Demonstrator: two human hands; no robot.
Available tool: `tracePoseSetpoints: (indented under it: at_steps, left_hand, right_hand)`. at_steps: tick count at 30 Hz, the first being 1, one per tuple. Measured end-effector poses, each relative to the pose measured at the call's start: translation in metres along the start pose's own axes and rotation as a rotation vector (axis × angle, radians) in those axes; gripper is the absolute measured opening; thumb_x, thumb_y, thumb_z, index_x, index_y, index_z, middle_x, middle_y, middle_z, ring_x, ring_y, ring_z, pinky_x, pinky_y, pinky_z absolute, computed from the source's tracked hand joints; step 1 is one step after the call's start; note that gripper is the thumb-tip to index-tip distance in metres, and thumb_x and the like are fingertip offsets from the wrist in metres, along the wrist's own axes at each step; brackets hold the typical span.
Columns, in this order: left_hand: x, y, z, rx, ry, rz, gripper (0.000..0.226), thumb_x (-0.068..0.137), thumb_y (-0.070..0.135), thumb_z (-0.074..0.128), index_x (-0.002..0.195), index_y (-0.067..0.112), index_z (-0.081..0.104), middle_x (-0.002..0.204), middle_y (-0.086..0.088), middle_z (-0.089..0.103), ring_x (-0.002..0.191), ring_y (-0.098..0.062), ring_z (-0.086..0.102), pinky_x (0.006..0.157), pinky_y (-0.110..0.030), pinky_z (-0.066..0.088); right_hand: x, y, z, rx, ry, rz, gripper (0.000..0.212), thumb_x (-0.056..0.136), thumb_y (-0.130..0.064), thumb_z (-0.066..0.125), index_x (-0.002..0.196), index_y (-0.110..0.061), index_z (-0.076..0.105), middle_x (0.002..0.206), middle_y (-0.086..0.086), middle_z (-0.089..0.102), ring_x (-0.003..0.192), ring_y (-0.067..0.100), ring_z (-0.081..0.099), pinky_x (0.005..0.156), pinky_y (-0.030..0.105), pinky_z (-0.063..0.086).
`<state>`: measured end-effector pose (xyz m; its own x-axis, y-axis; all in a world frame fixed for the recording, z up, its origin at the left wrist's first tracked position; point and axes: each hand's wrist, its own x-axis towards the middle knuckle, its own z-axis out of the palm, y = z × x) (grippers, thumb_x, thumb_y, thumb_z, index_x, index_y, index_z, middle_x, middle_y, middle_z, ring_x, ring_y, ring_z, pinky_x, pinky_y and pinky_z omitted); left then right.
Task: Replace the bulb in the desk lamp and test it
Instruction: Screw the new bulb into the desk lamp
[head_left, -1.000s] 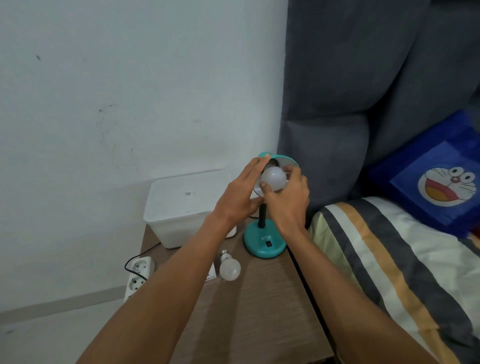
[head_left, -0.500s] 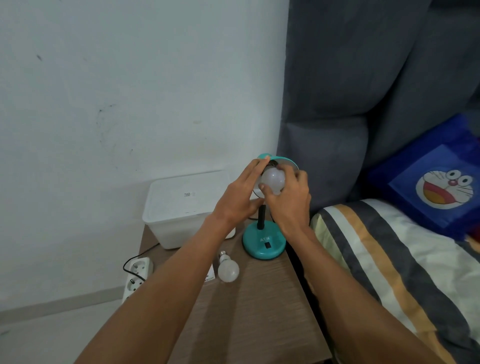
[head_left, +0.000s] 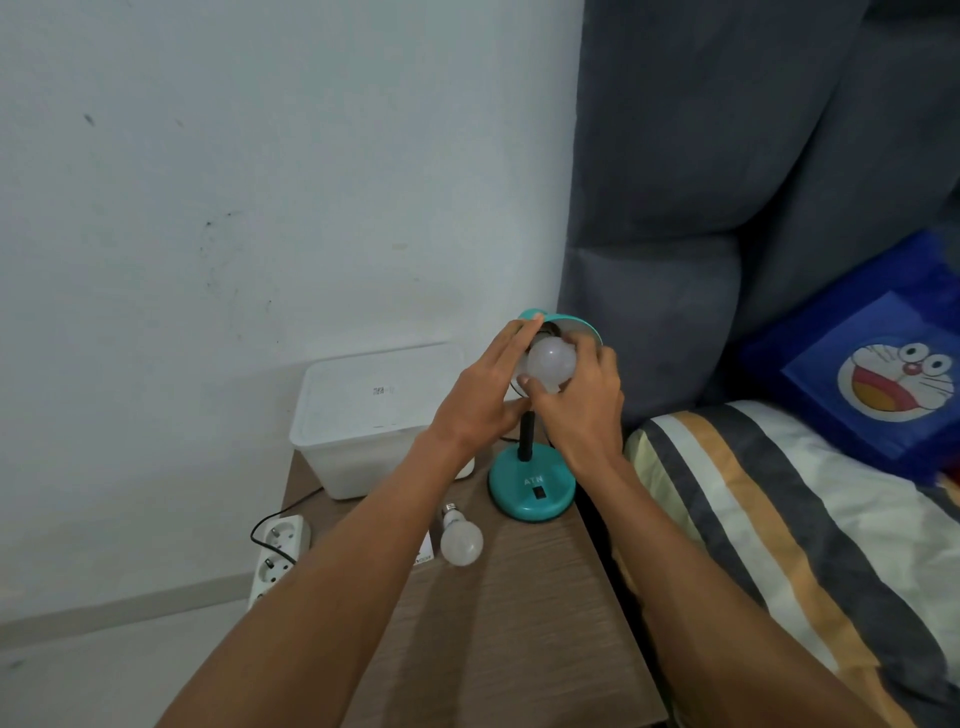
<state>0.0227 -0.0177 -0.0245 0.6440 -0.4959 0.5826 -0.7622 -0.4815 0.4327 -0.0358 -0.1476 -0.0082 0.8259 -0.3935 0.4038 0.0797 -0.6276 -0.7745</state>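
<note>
Little has moved since the earlier frames: both hands stay at the lamp head, right hand's fingers shifted slightly round the bulb, view nudged a bit.

Near: wooden bedside table (head_left: 519, 639), brown grain top, both forearms reaching over it. Spare bulb (head_left: 460, 540) lies on its side on the tabletop, screw base pointing away toward the wall, just beside a white card or box edge (head_left: 423, 553) mostly hidden under the left forearm. White power strip (head_left: 275, 551) with black cable sits off the table's left edge, lower down by the floor.

Mid: teal desk lamp (head_left: 532, 488) stands on the table's far right corner, round base with a black switch, black stem upright. Left hand (head_left: 480, 400) has fingers straight and together, laid against the left side of the teal shade (head_left: 579, 325). Right hand (head_left: 584, 400) has thumb and fingers curled round the bulb (head_left: 550, 361), which sits at the mouth of the shade; socket is hidden.

Far: white lidded plastic bin (head_left: 363, 415) against the scuffed white wall (head_left: 260, 182). Right side: grey padded headboard (head_left: 727, 182), striped bedding (head_left: 805, 545), blue cartoon pillow (head_left: 878, 364).
</note>
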Motion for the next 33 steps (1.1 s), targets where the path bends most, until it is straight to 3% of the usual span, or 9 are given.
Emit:
tracePoseSetpoints:
  at_steps: [2, 6, 9, 12, 15, 17, 23, 30, 33]
  left_hand:
    - [-0.001, -0.001, -0.001, 0.0, -0.007, -0.005, 0.092, 0.083, 0.009, 0.08, 0.159, 0.016, 0.027, 0.162, 0.0, 0.034, 0.145, -0.016, 0.041, 0.111, -0.019, 0.04]
    - [-0.002, -0.003, -0.002, 0.018, -0.014, -0.015, 0.096, 0.081, 0.013, 0.082, 0.159, 0.018, 0.026, 0.163, -0.001, 0.033, 0.147, -0.018, 0.039, 0.114, -0.021, 0.037]
    - [-0.001, -0.003, -0.002, 0.025, -0.022, -0.007, 0.097, 0.081, 0.013, 0.083, 0.159, 0.017, 0.026, 0.163, -0.001, 0.033, 0.147, -0.019, 0.04, 0.114, -0.023, 0.039]
    - [-0.001, -0.002, 0.0, 0.019, -0.023, -0.017, 0.097, 0.081, 0.012, 0.083, 0.159, 0.017, 0.026, 0.163, 0.0, 0.033, 0.146, -0.019, 0.041, 0.113, -0.024, 0.041]
    - [-0.001, -0.002, 0.002, -0.01, 0.003, -0.016, 0.092, 0.083, 0.009, 0.08, 0.159, 0.014, 0.028, 0.162, -0.001, 0.036, 0.145, -0.017, 0.042, 0.111, -0.01, 0.034]
    - [-0.002, -0.003, 0.001, -0.002, 0.002, -0.015, 0.092, 0.083, 0.009, 0.08, 0.159, 0.014, 0.028, 0.162, -0.002, 0.036, 0.145, -0.017, 0.041, 0.111, -0.007, 0.031]
    - [0.0, -0.005, 0.001, 0.029, -0.012, -0.018, 0.099, 0.079, 0.009, 0.084, 0.159, 0.017, 0.026, 0.163, -0.001, 0.034, 0.146, -0.018, 0.04, 0.111, -0.002, 0.025]
    - [-0.001, -0.003, 0.002, 0.0, 0.006, -0.014, 0.091, 0.083, 0.008, 0.079, 0.158, 0.014, 0.029, 0.161, -0.002, 0.037, 0.143, -0.018, 0.044, 0.11, -0.006, 0.031]
    - [-0.002, -0.004, 0.002, 0.001, 0.002, -0.017, 0.091, 0.083, 0.009, 0.08, 0.158, 0.015, 0.029, 0.162, -0.001, 0.036, 0.144, -0.018, 0.042, 0.11, -0.005, 0.029]
  right_hand:
    - [0.003, 0.002, -0.002, 0.019, 0.006, 0.054, 0.055, 0.083, -0.033, 0.076, 0.13, -0.018, 0.053, 0.122, 0.007, 0.058, 0.104, 0.025, 0.061, 0.082, 0.029, 0.045]
    - [0.008, -0.001, -0.004, 0.044, 0.018, 0.268, 0.054, 0.089, -0.055, 0.064, 0.117, -0.009, 0.063, 0.107, 0.01, 0.069, 0.094, 0.025, 0.065, 0.072, 0.026, 0.041]
    - [0.007, -0.001, -0.002, -0.003, 0.063, 0.196, 0.06, 0.088, -0.058, 0.063, 0.125, -0.013, 0.056, 0.114, 0.01, 0.067, 0.103, 0.028, 0.065, 0.077, 0.03, 0.046]
    - [0.005, 0.001, -0.001, -0.035, 0.068, 0.018, 0.052, 0.09, -0.045, 0.067, 0.133, -0.021, 0.051, 0.125, 0.008, 0.056, 0.106, 0.028, 0.061, 0.084, 0.034, 0.048]
    - [0.003, 0.004, 0.0, -0.107, -0.01, -0.09, 0.057, 0.083, -0.037, 0.076, 0.133, -0.025, 0.052, 0.128, 0.007, 0.049, 0.106, 0.029, 0.061, 0.089, 0.041, 0.053]
    - [0.006, 0.007, 0.0, -0.105, -0.016, -0.071, 0.058, 0.08, -0.034, 0.079, 0.131, -0.022, 0.053, 0.126, 0.008, 0.055, 0.105, 0.03, 0.062, 0.088, 0.042, 0.054]
    - [0.01, 0.002, -0.002, -0.121, 0.038, 0.157, 0.059, 0.087, -0.063, 0.059, 0.115, -0.01, 0.061, 0.103, 0.013, 0.07, 0.096, 0.032, 0.067, 0.078, 0.038, 0.053]
    - [0.004, 0.0, 0.0, -0.127, -0.003, -0.059, 0.06, 0.085, -0.042, 0.074, 0.135, -0.021, 0.049, 0.13, 0.009, 0.047, 0.107, 0.03, 0.061, 0.085, 0.035, 0.05]
    - [0.005, 0.003, 0.002, -0.139, -0.035, -0.021, 0.058, 0.083, -0.04, 0.075, 0.131, -0.016, 0.052, 0.126, 0.01, 0.055, 0.106, 0.031, 0.062, 0.085, 0.038, 0.05]
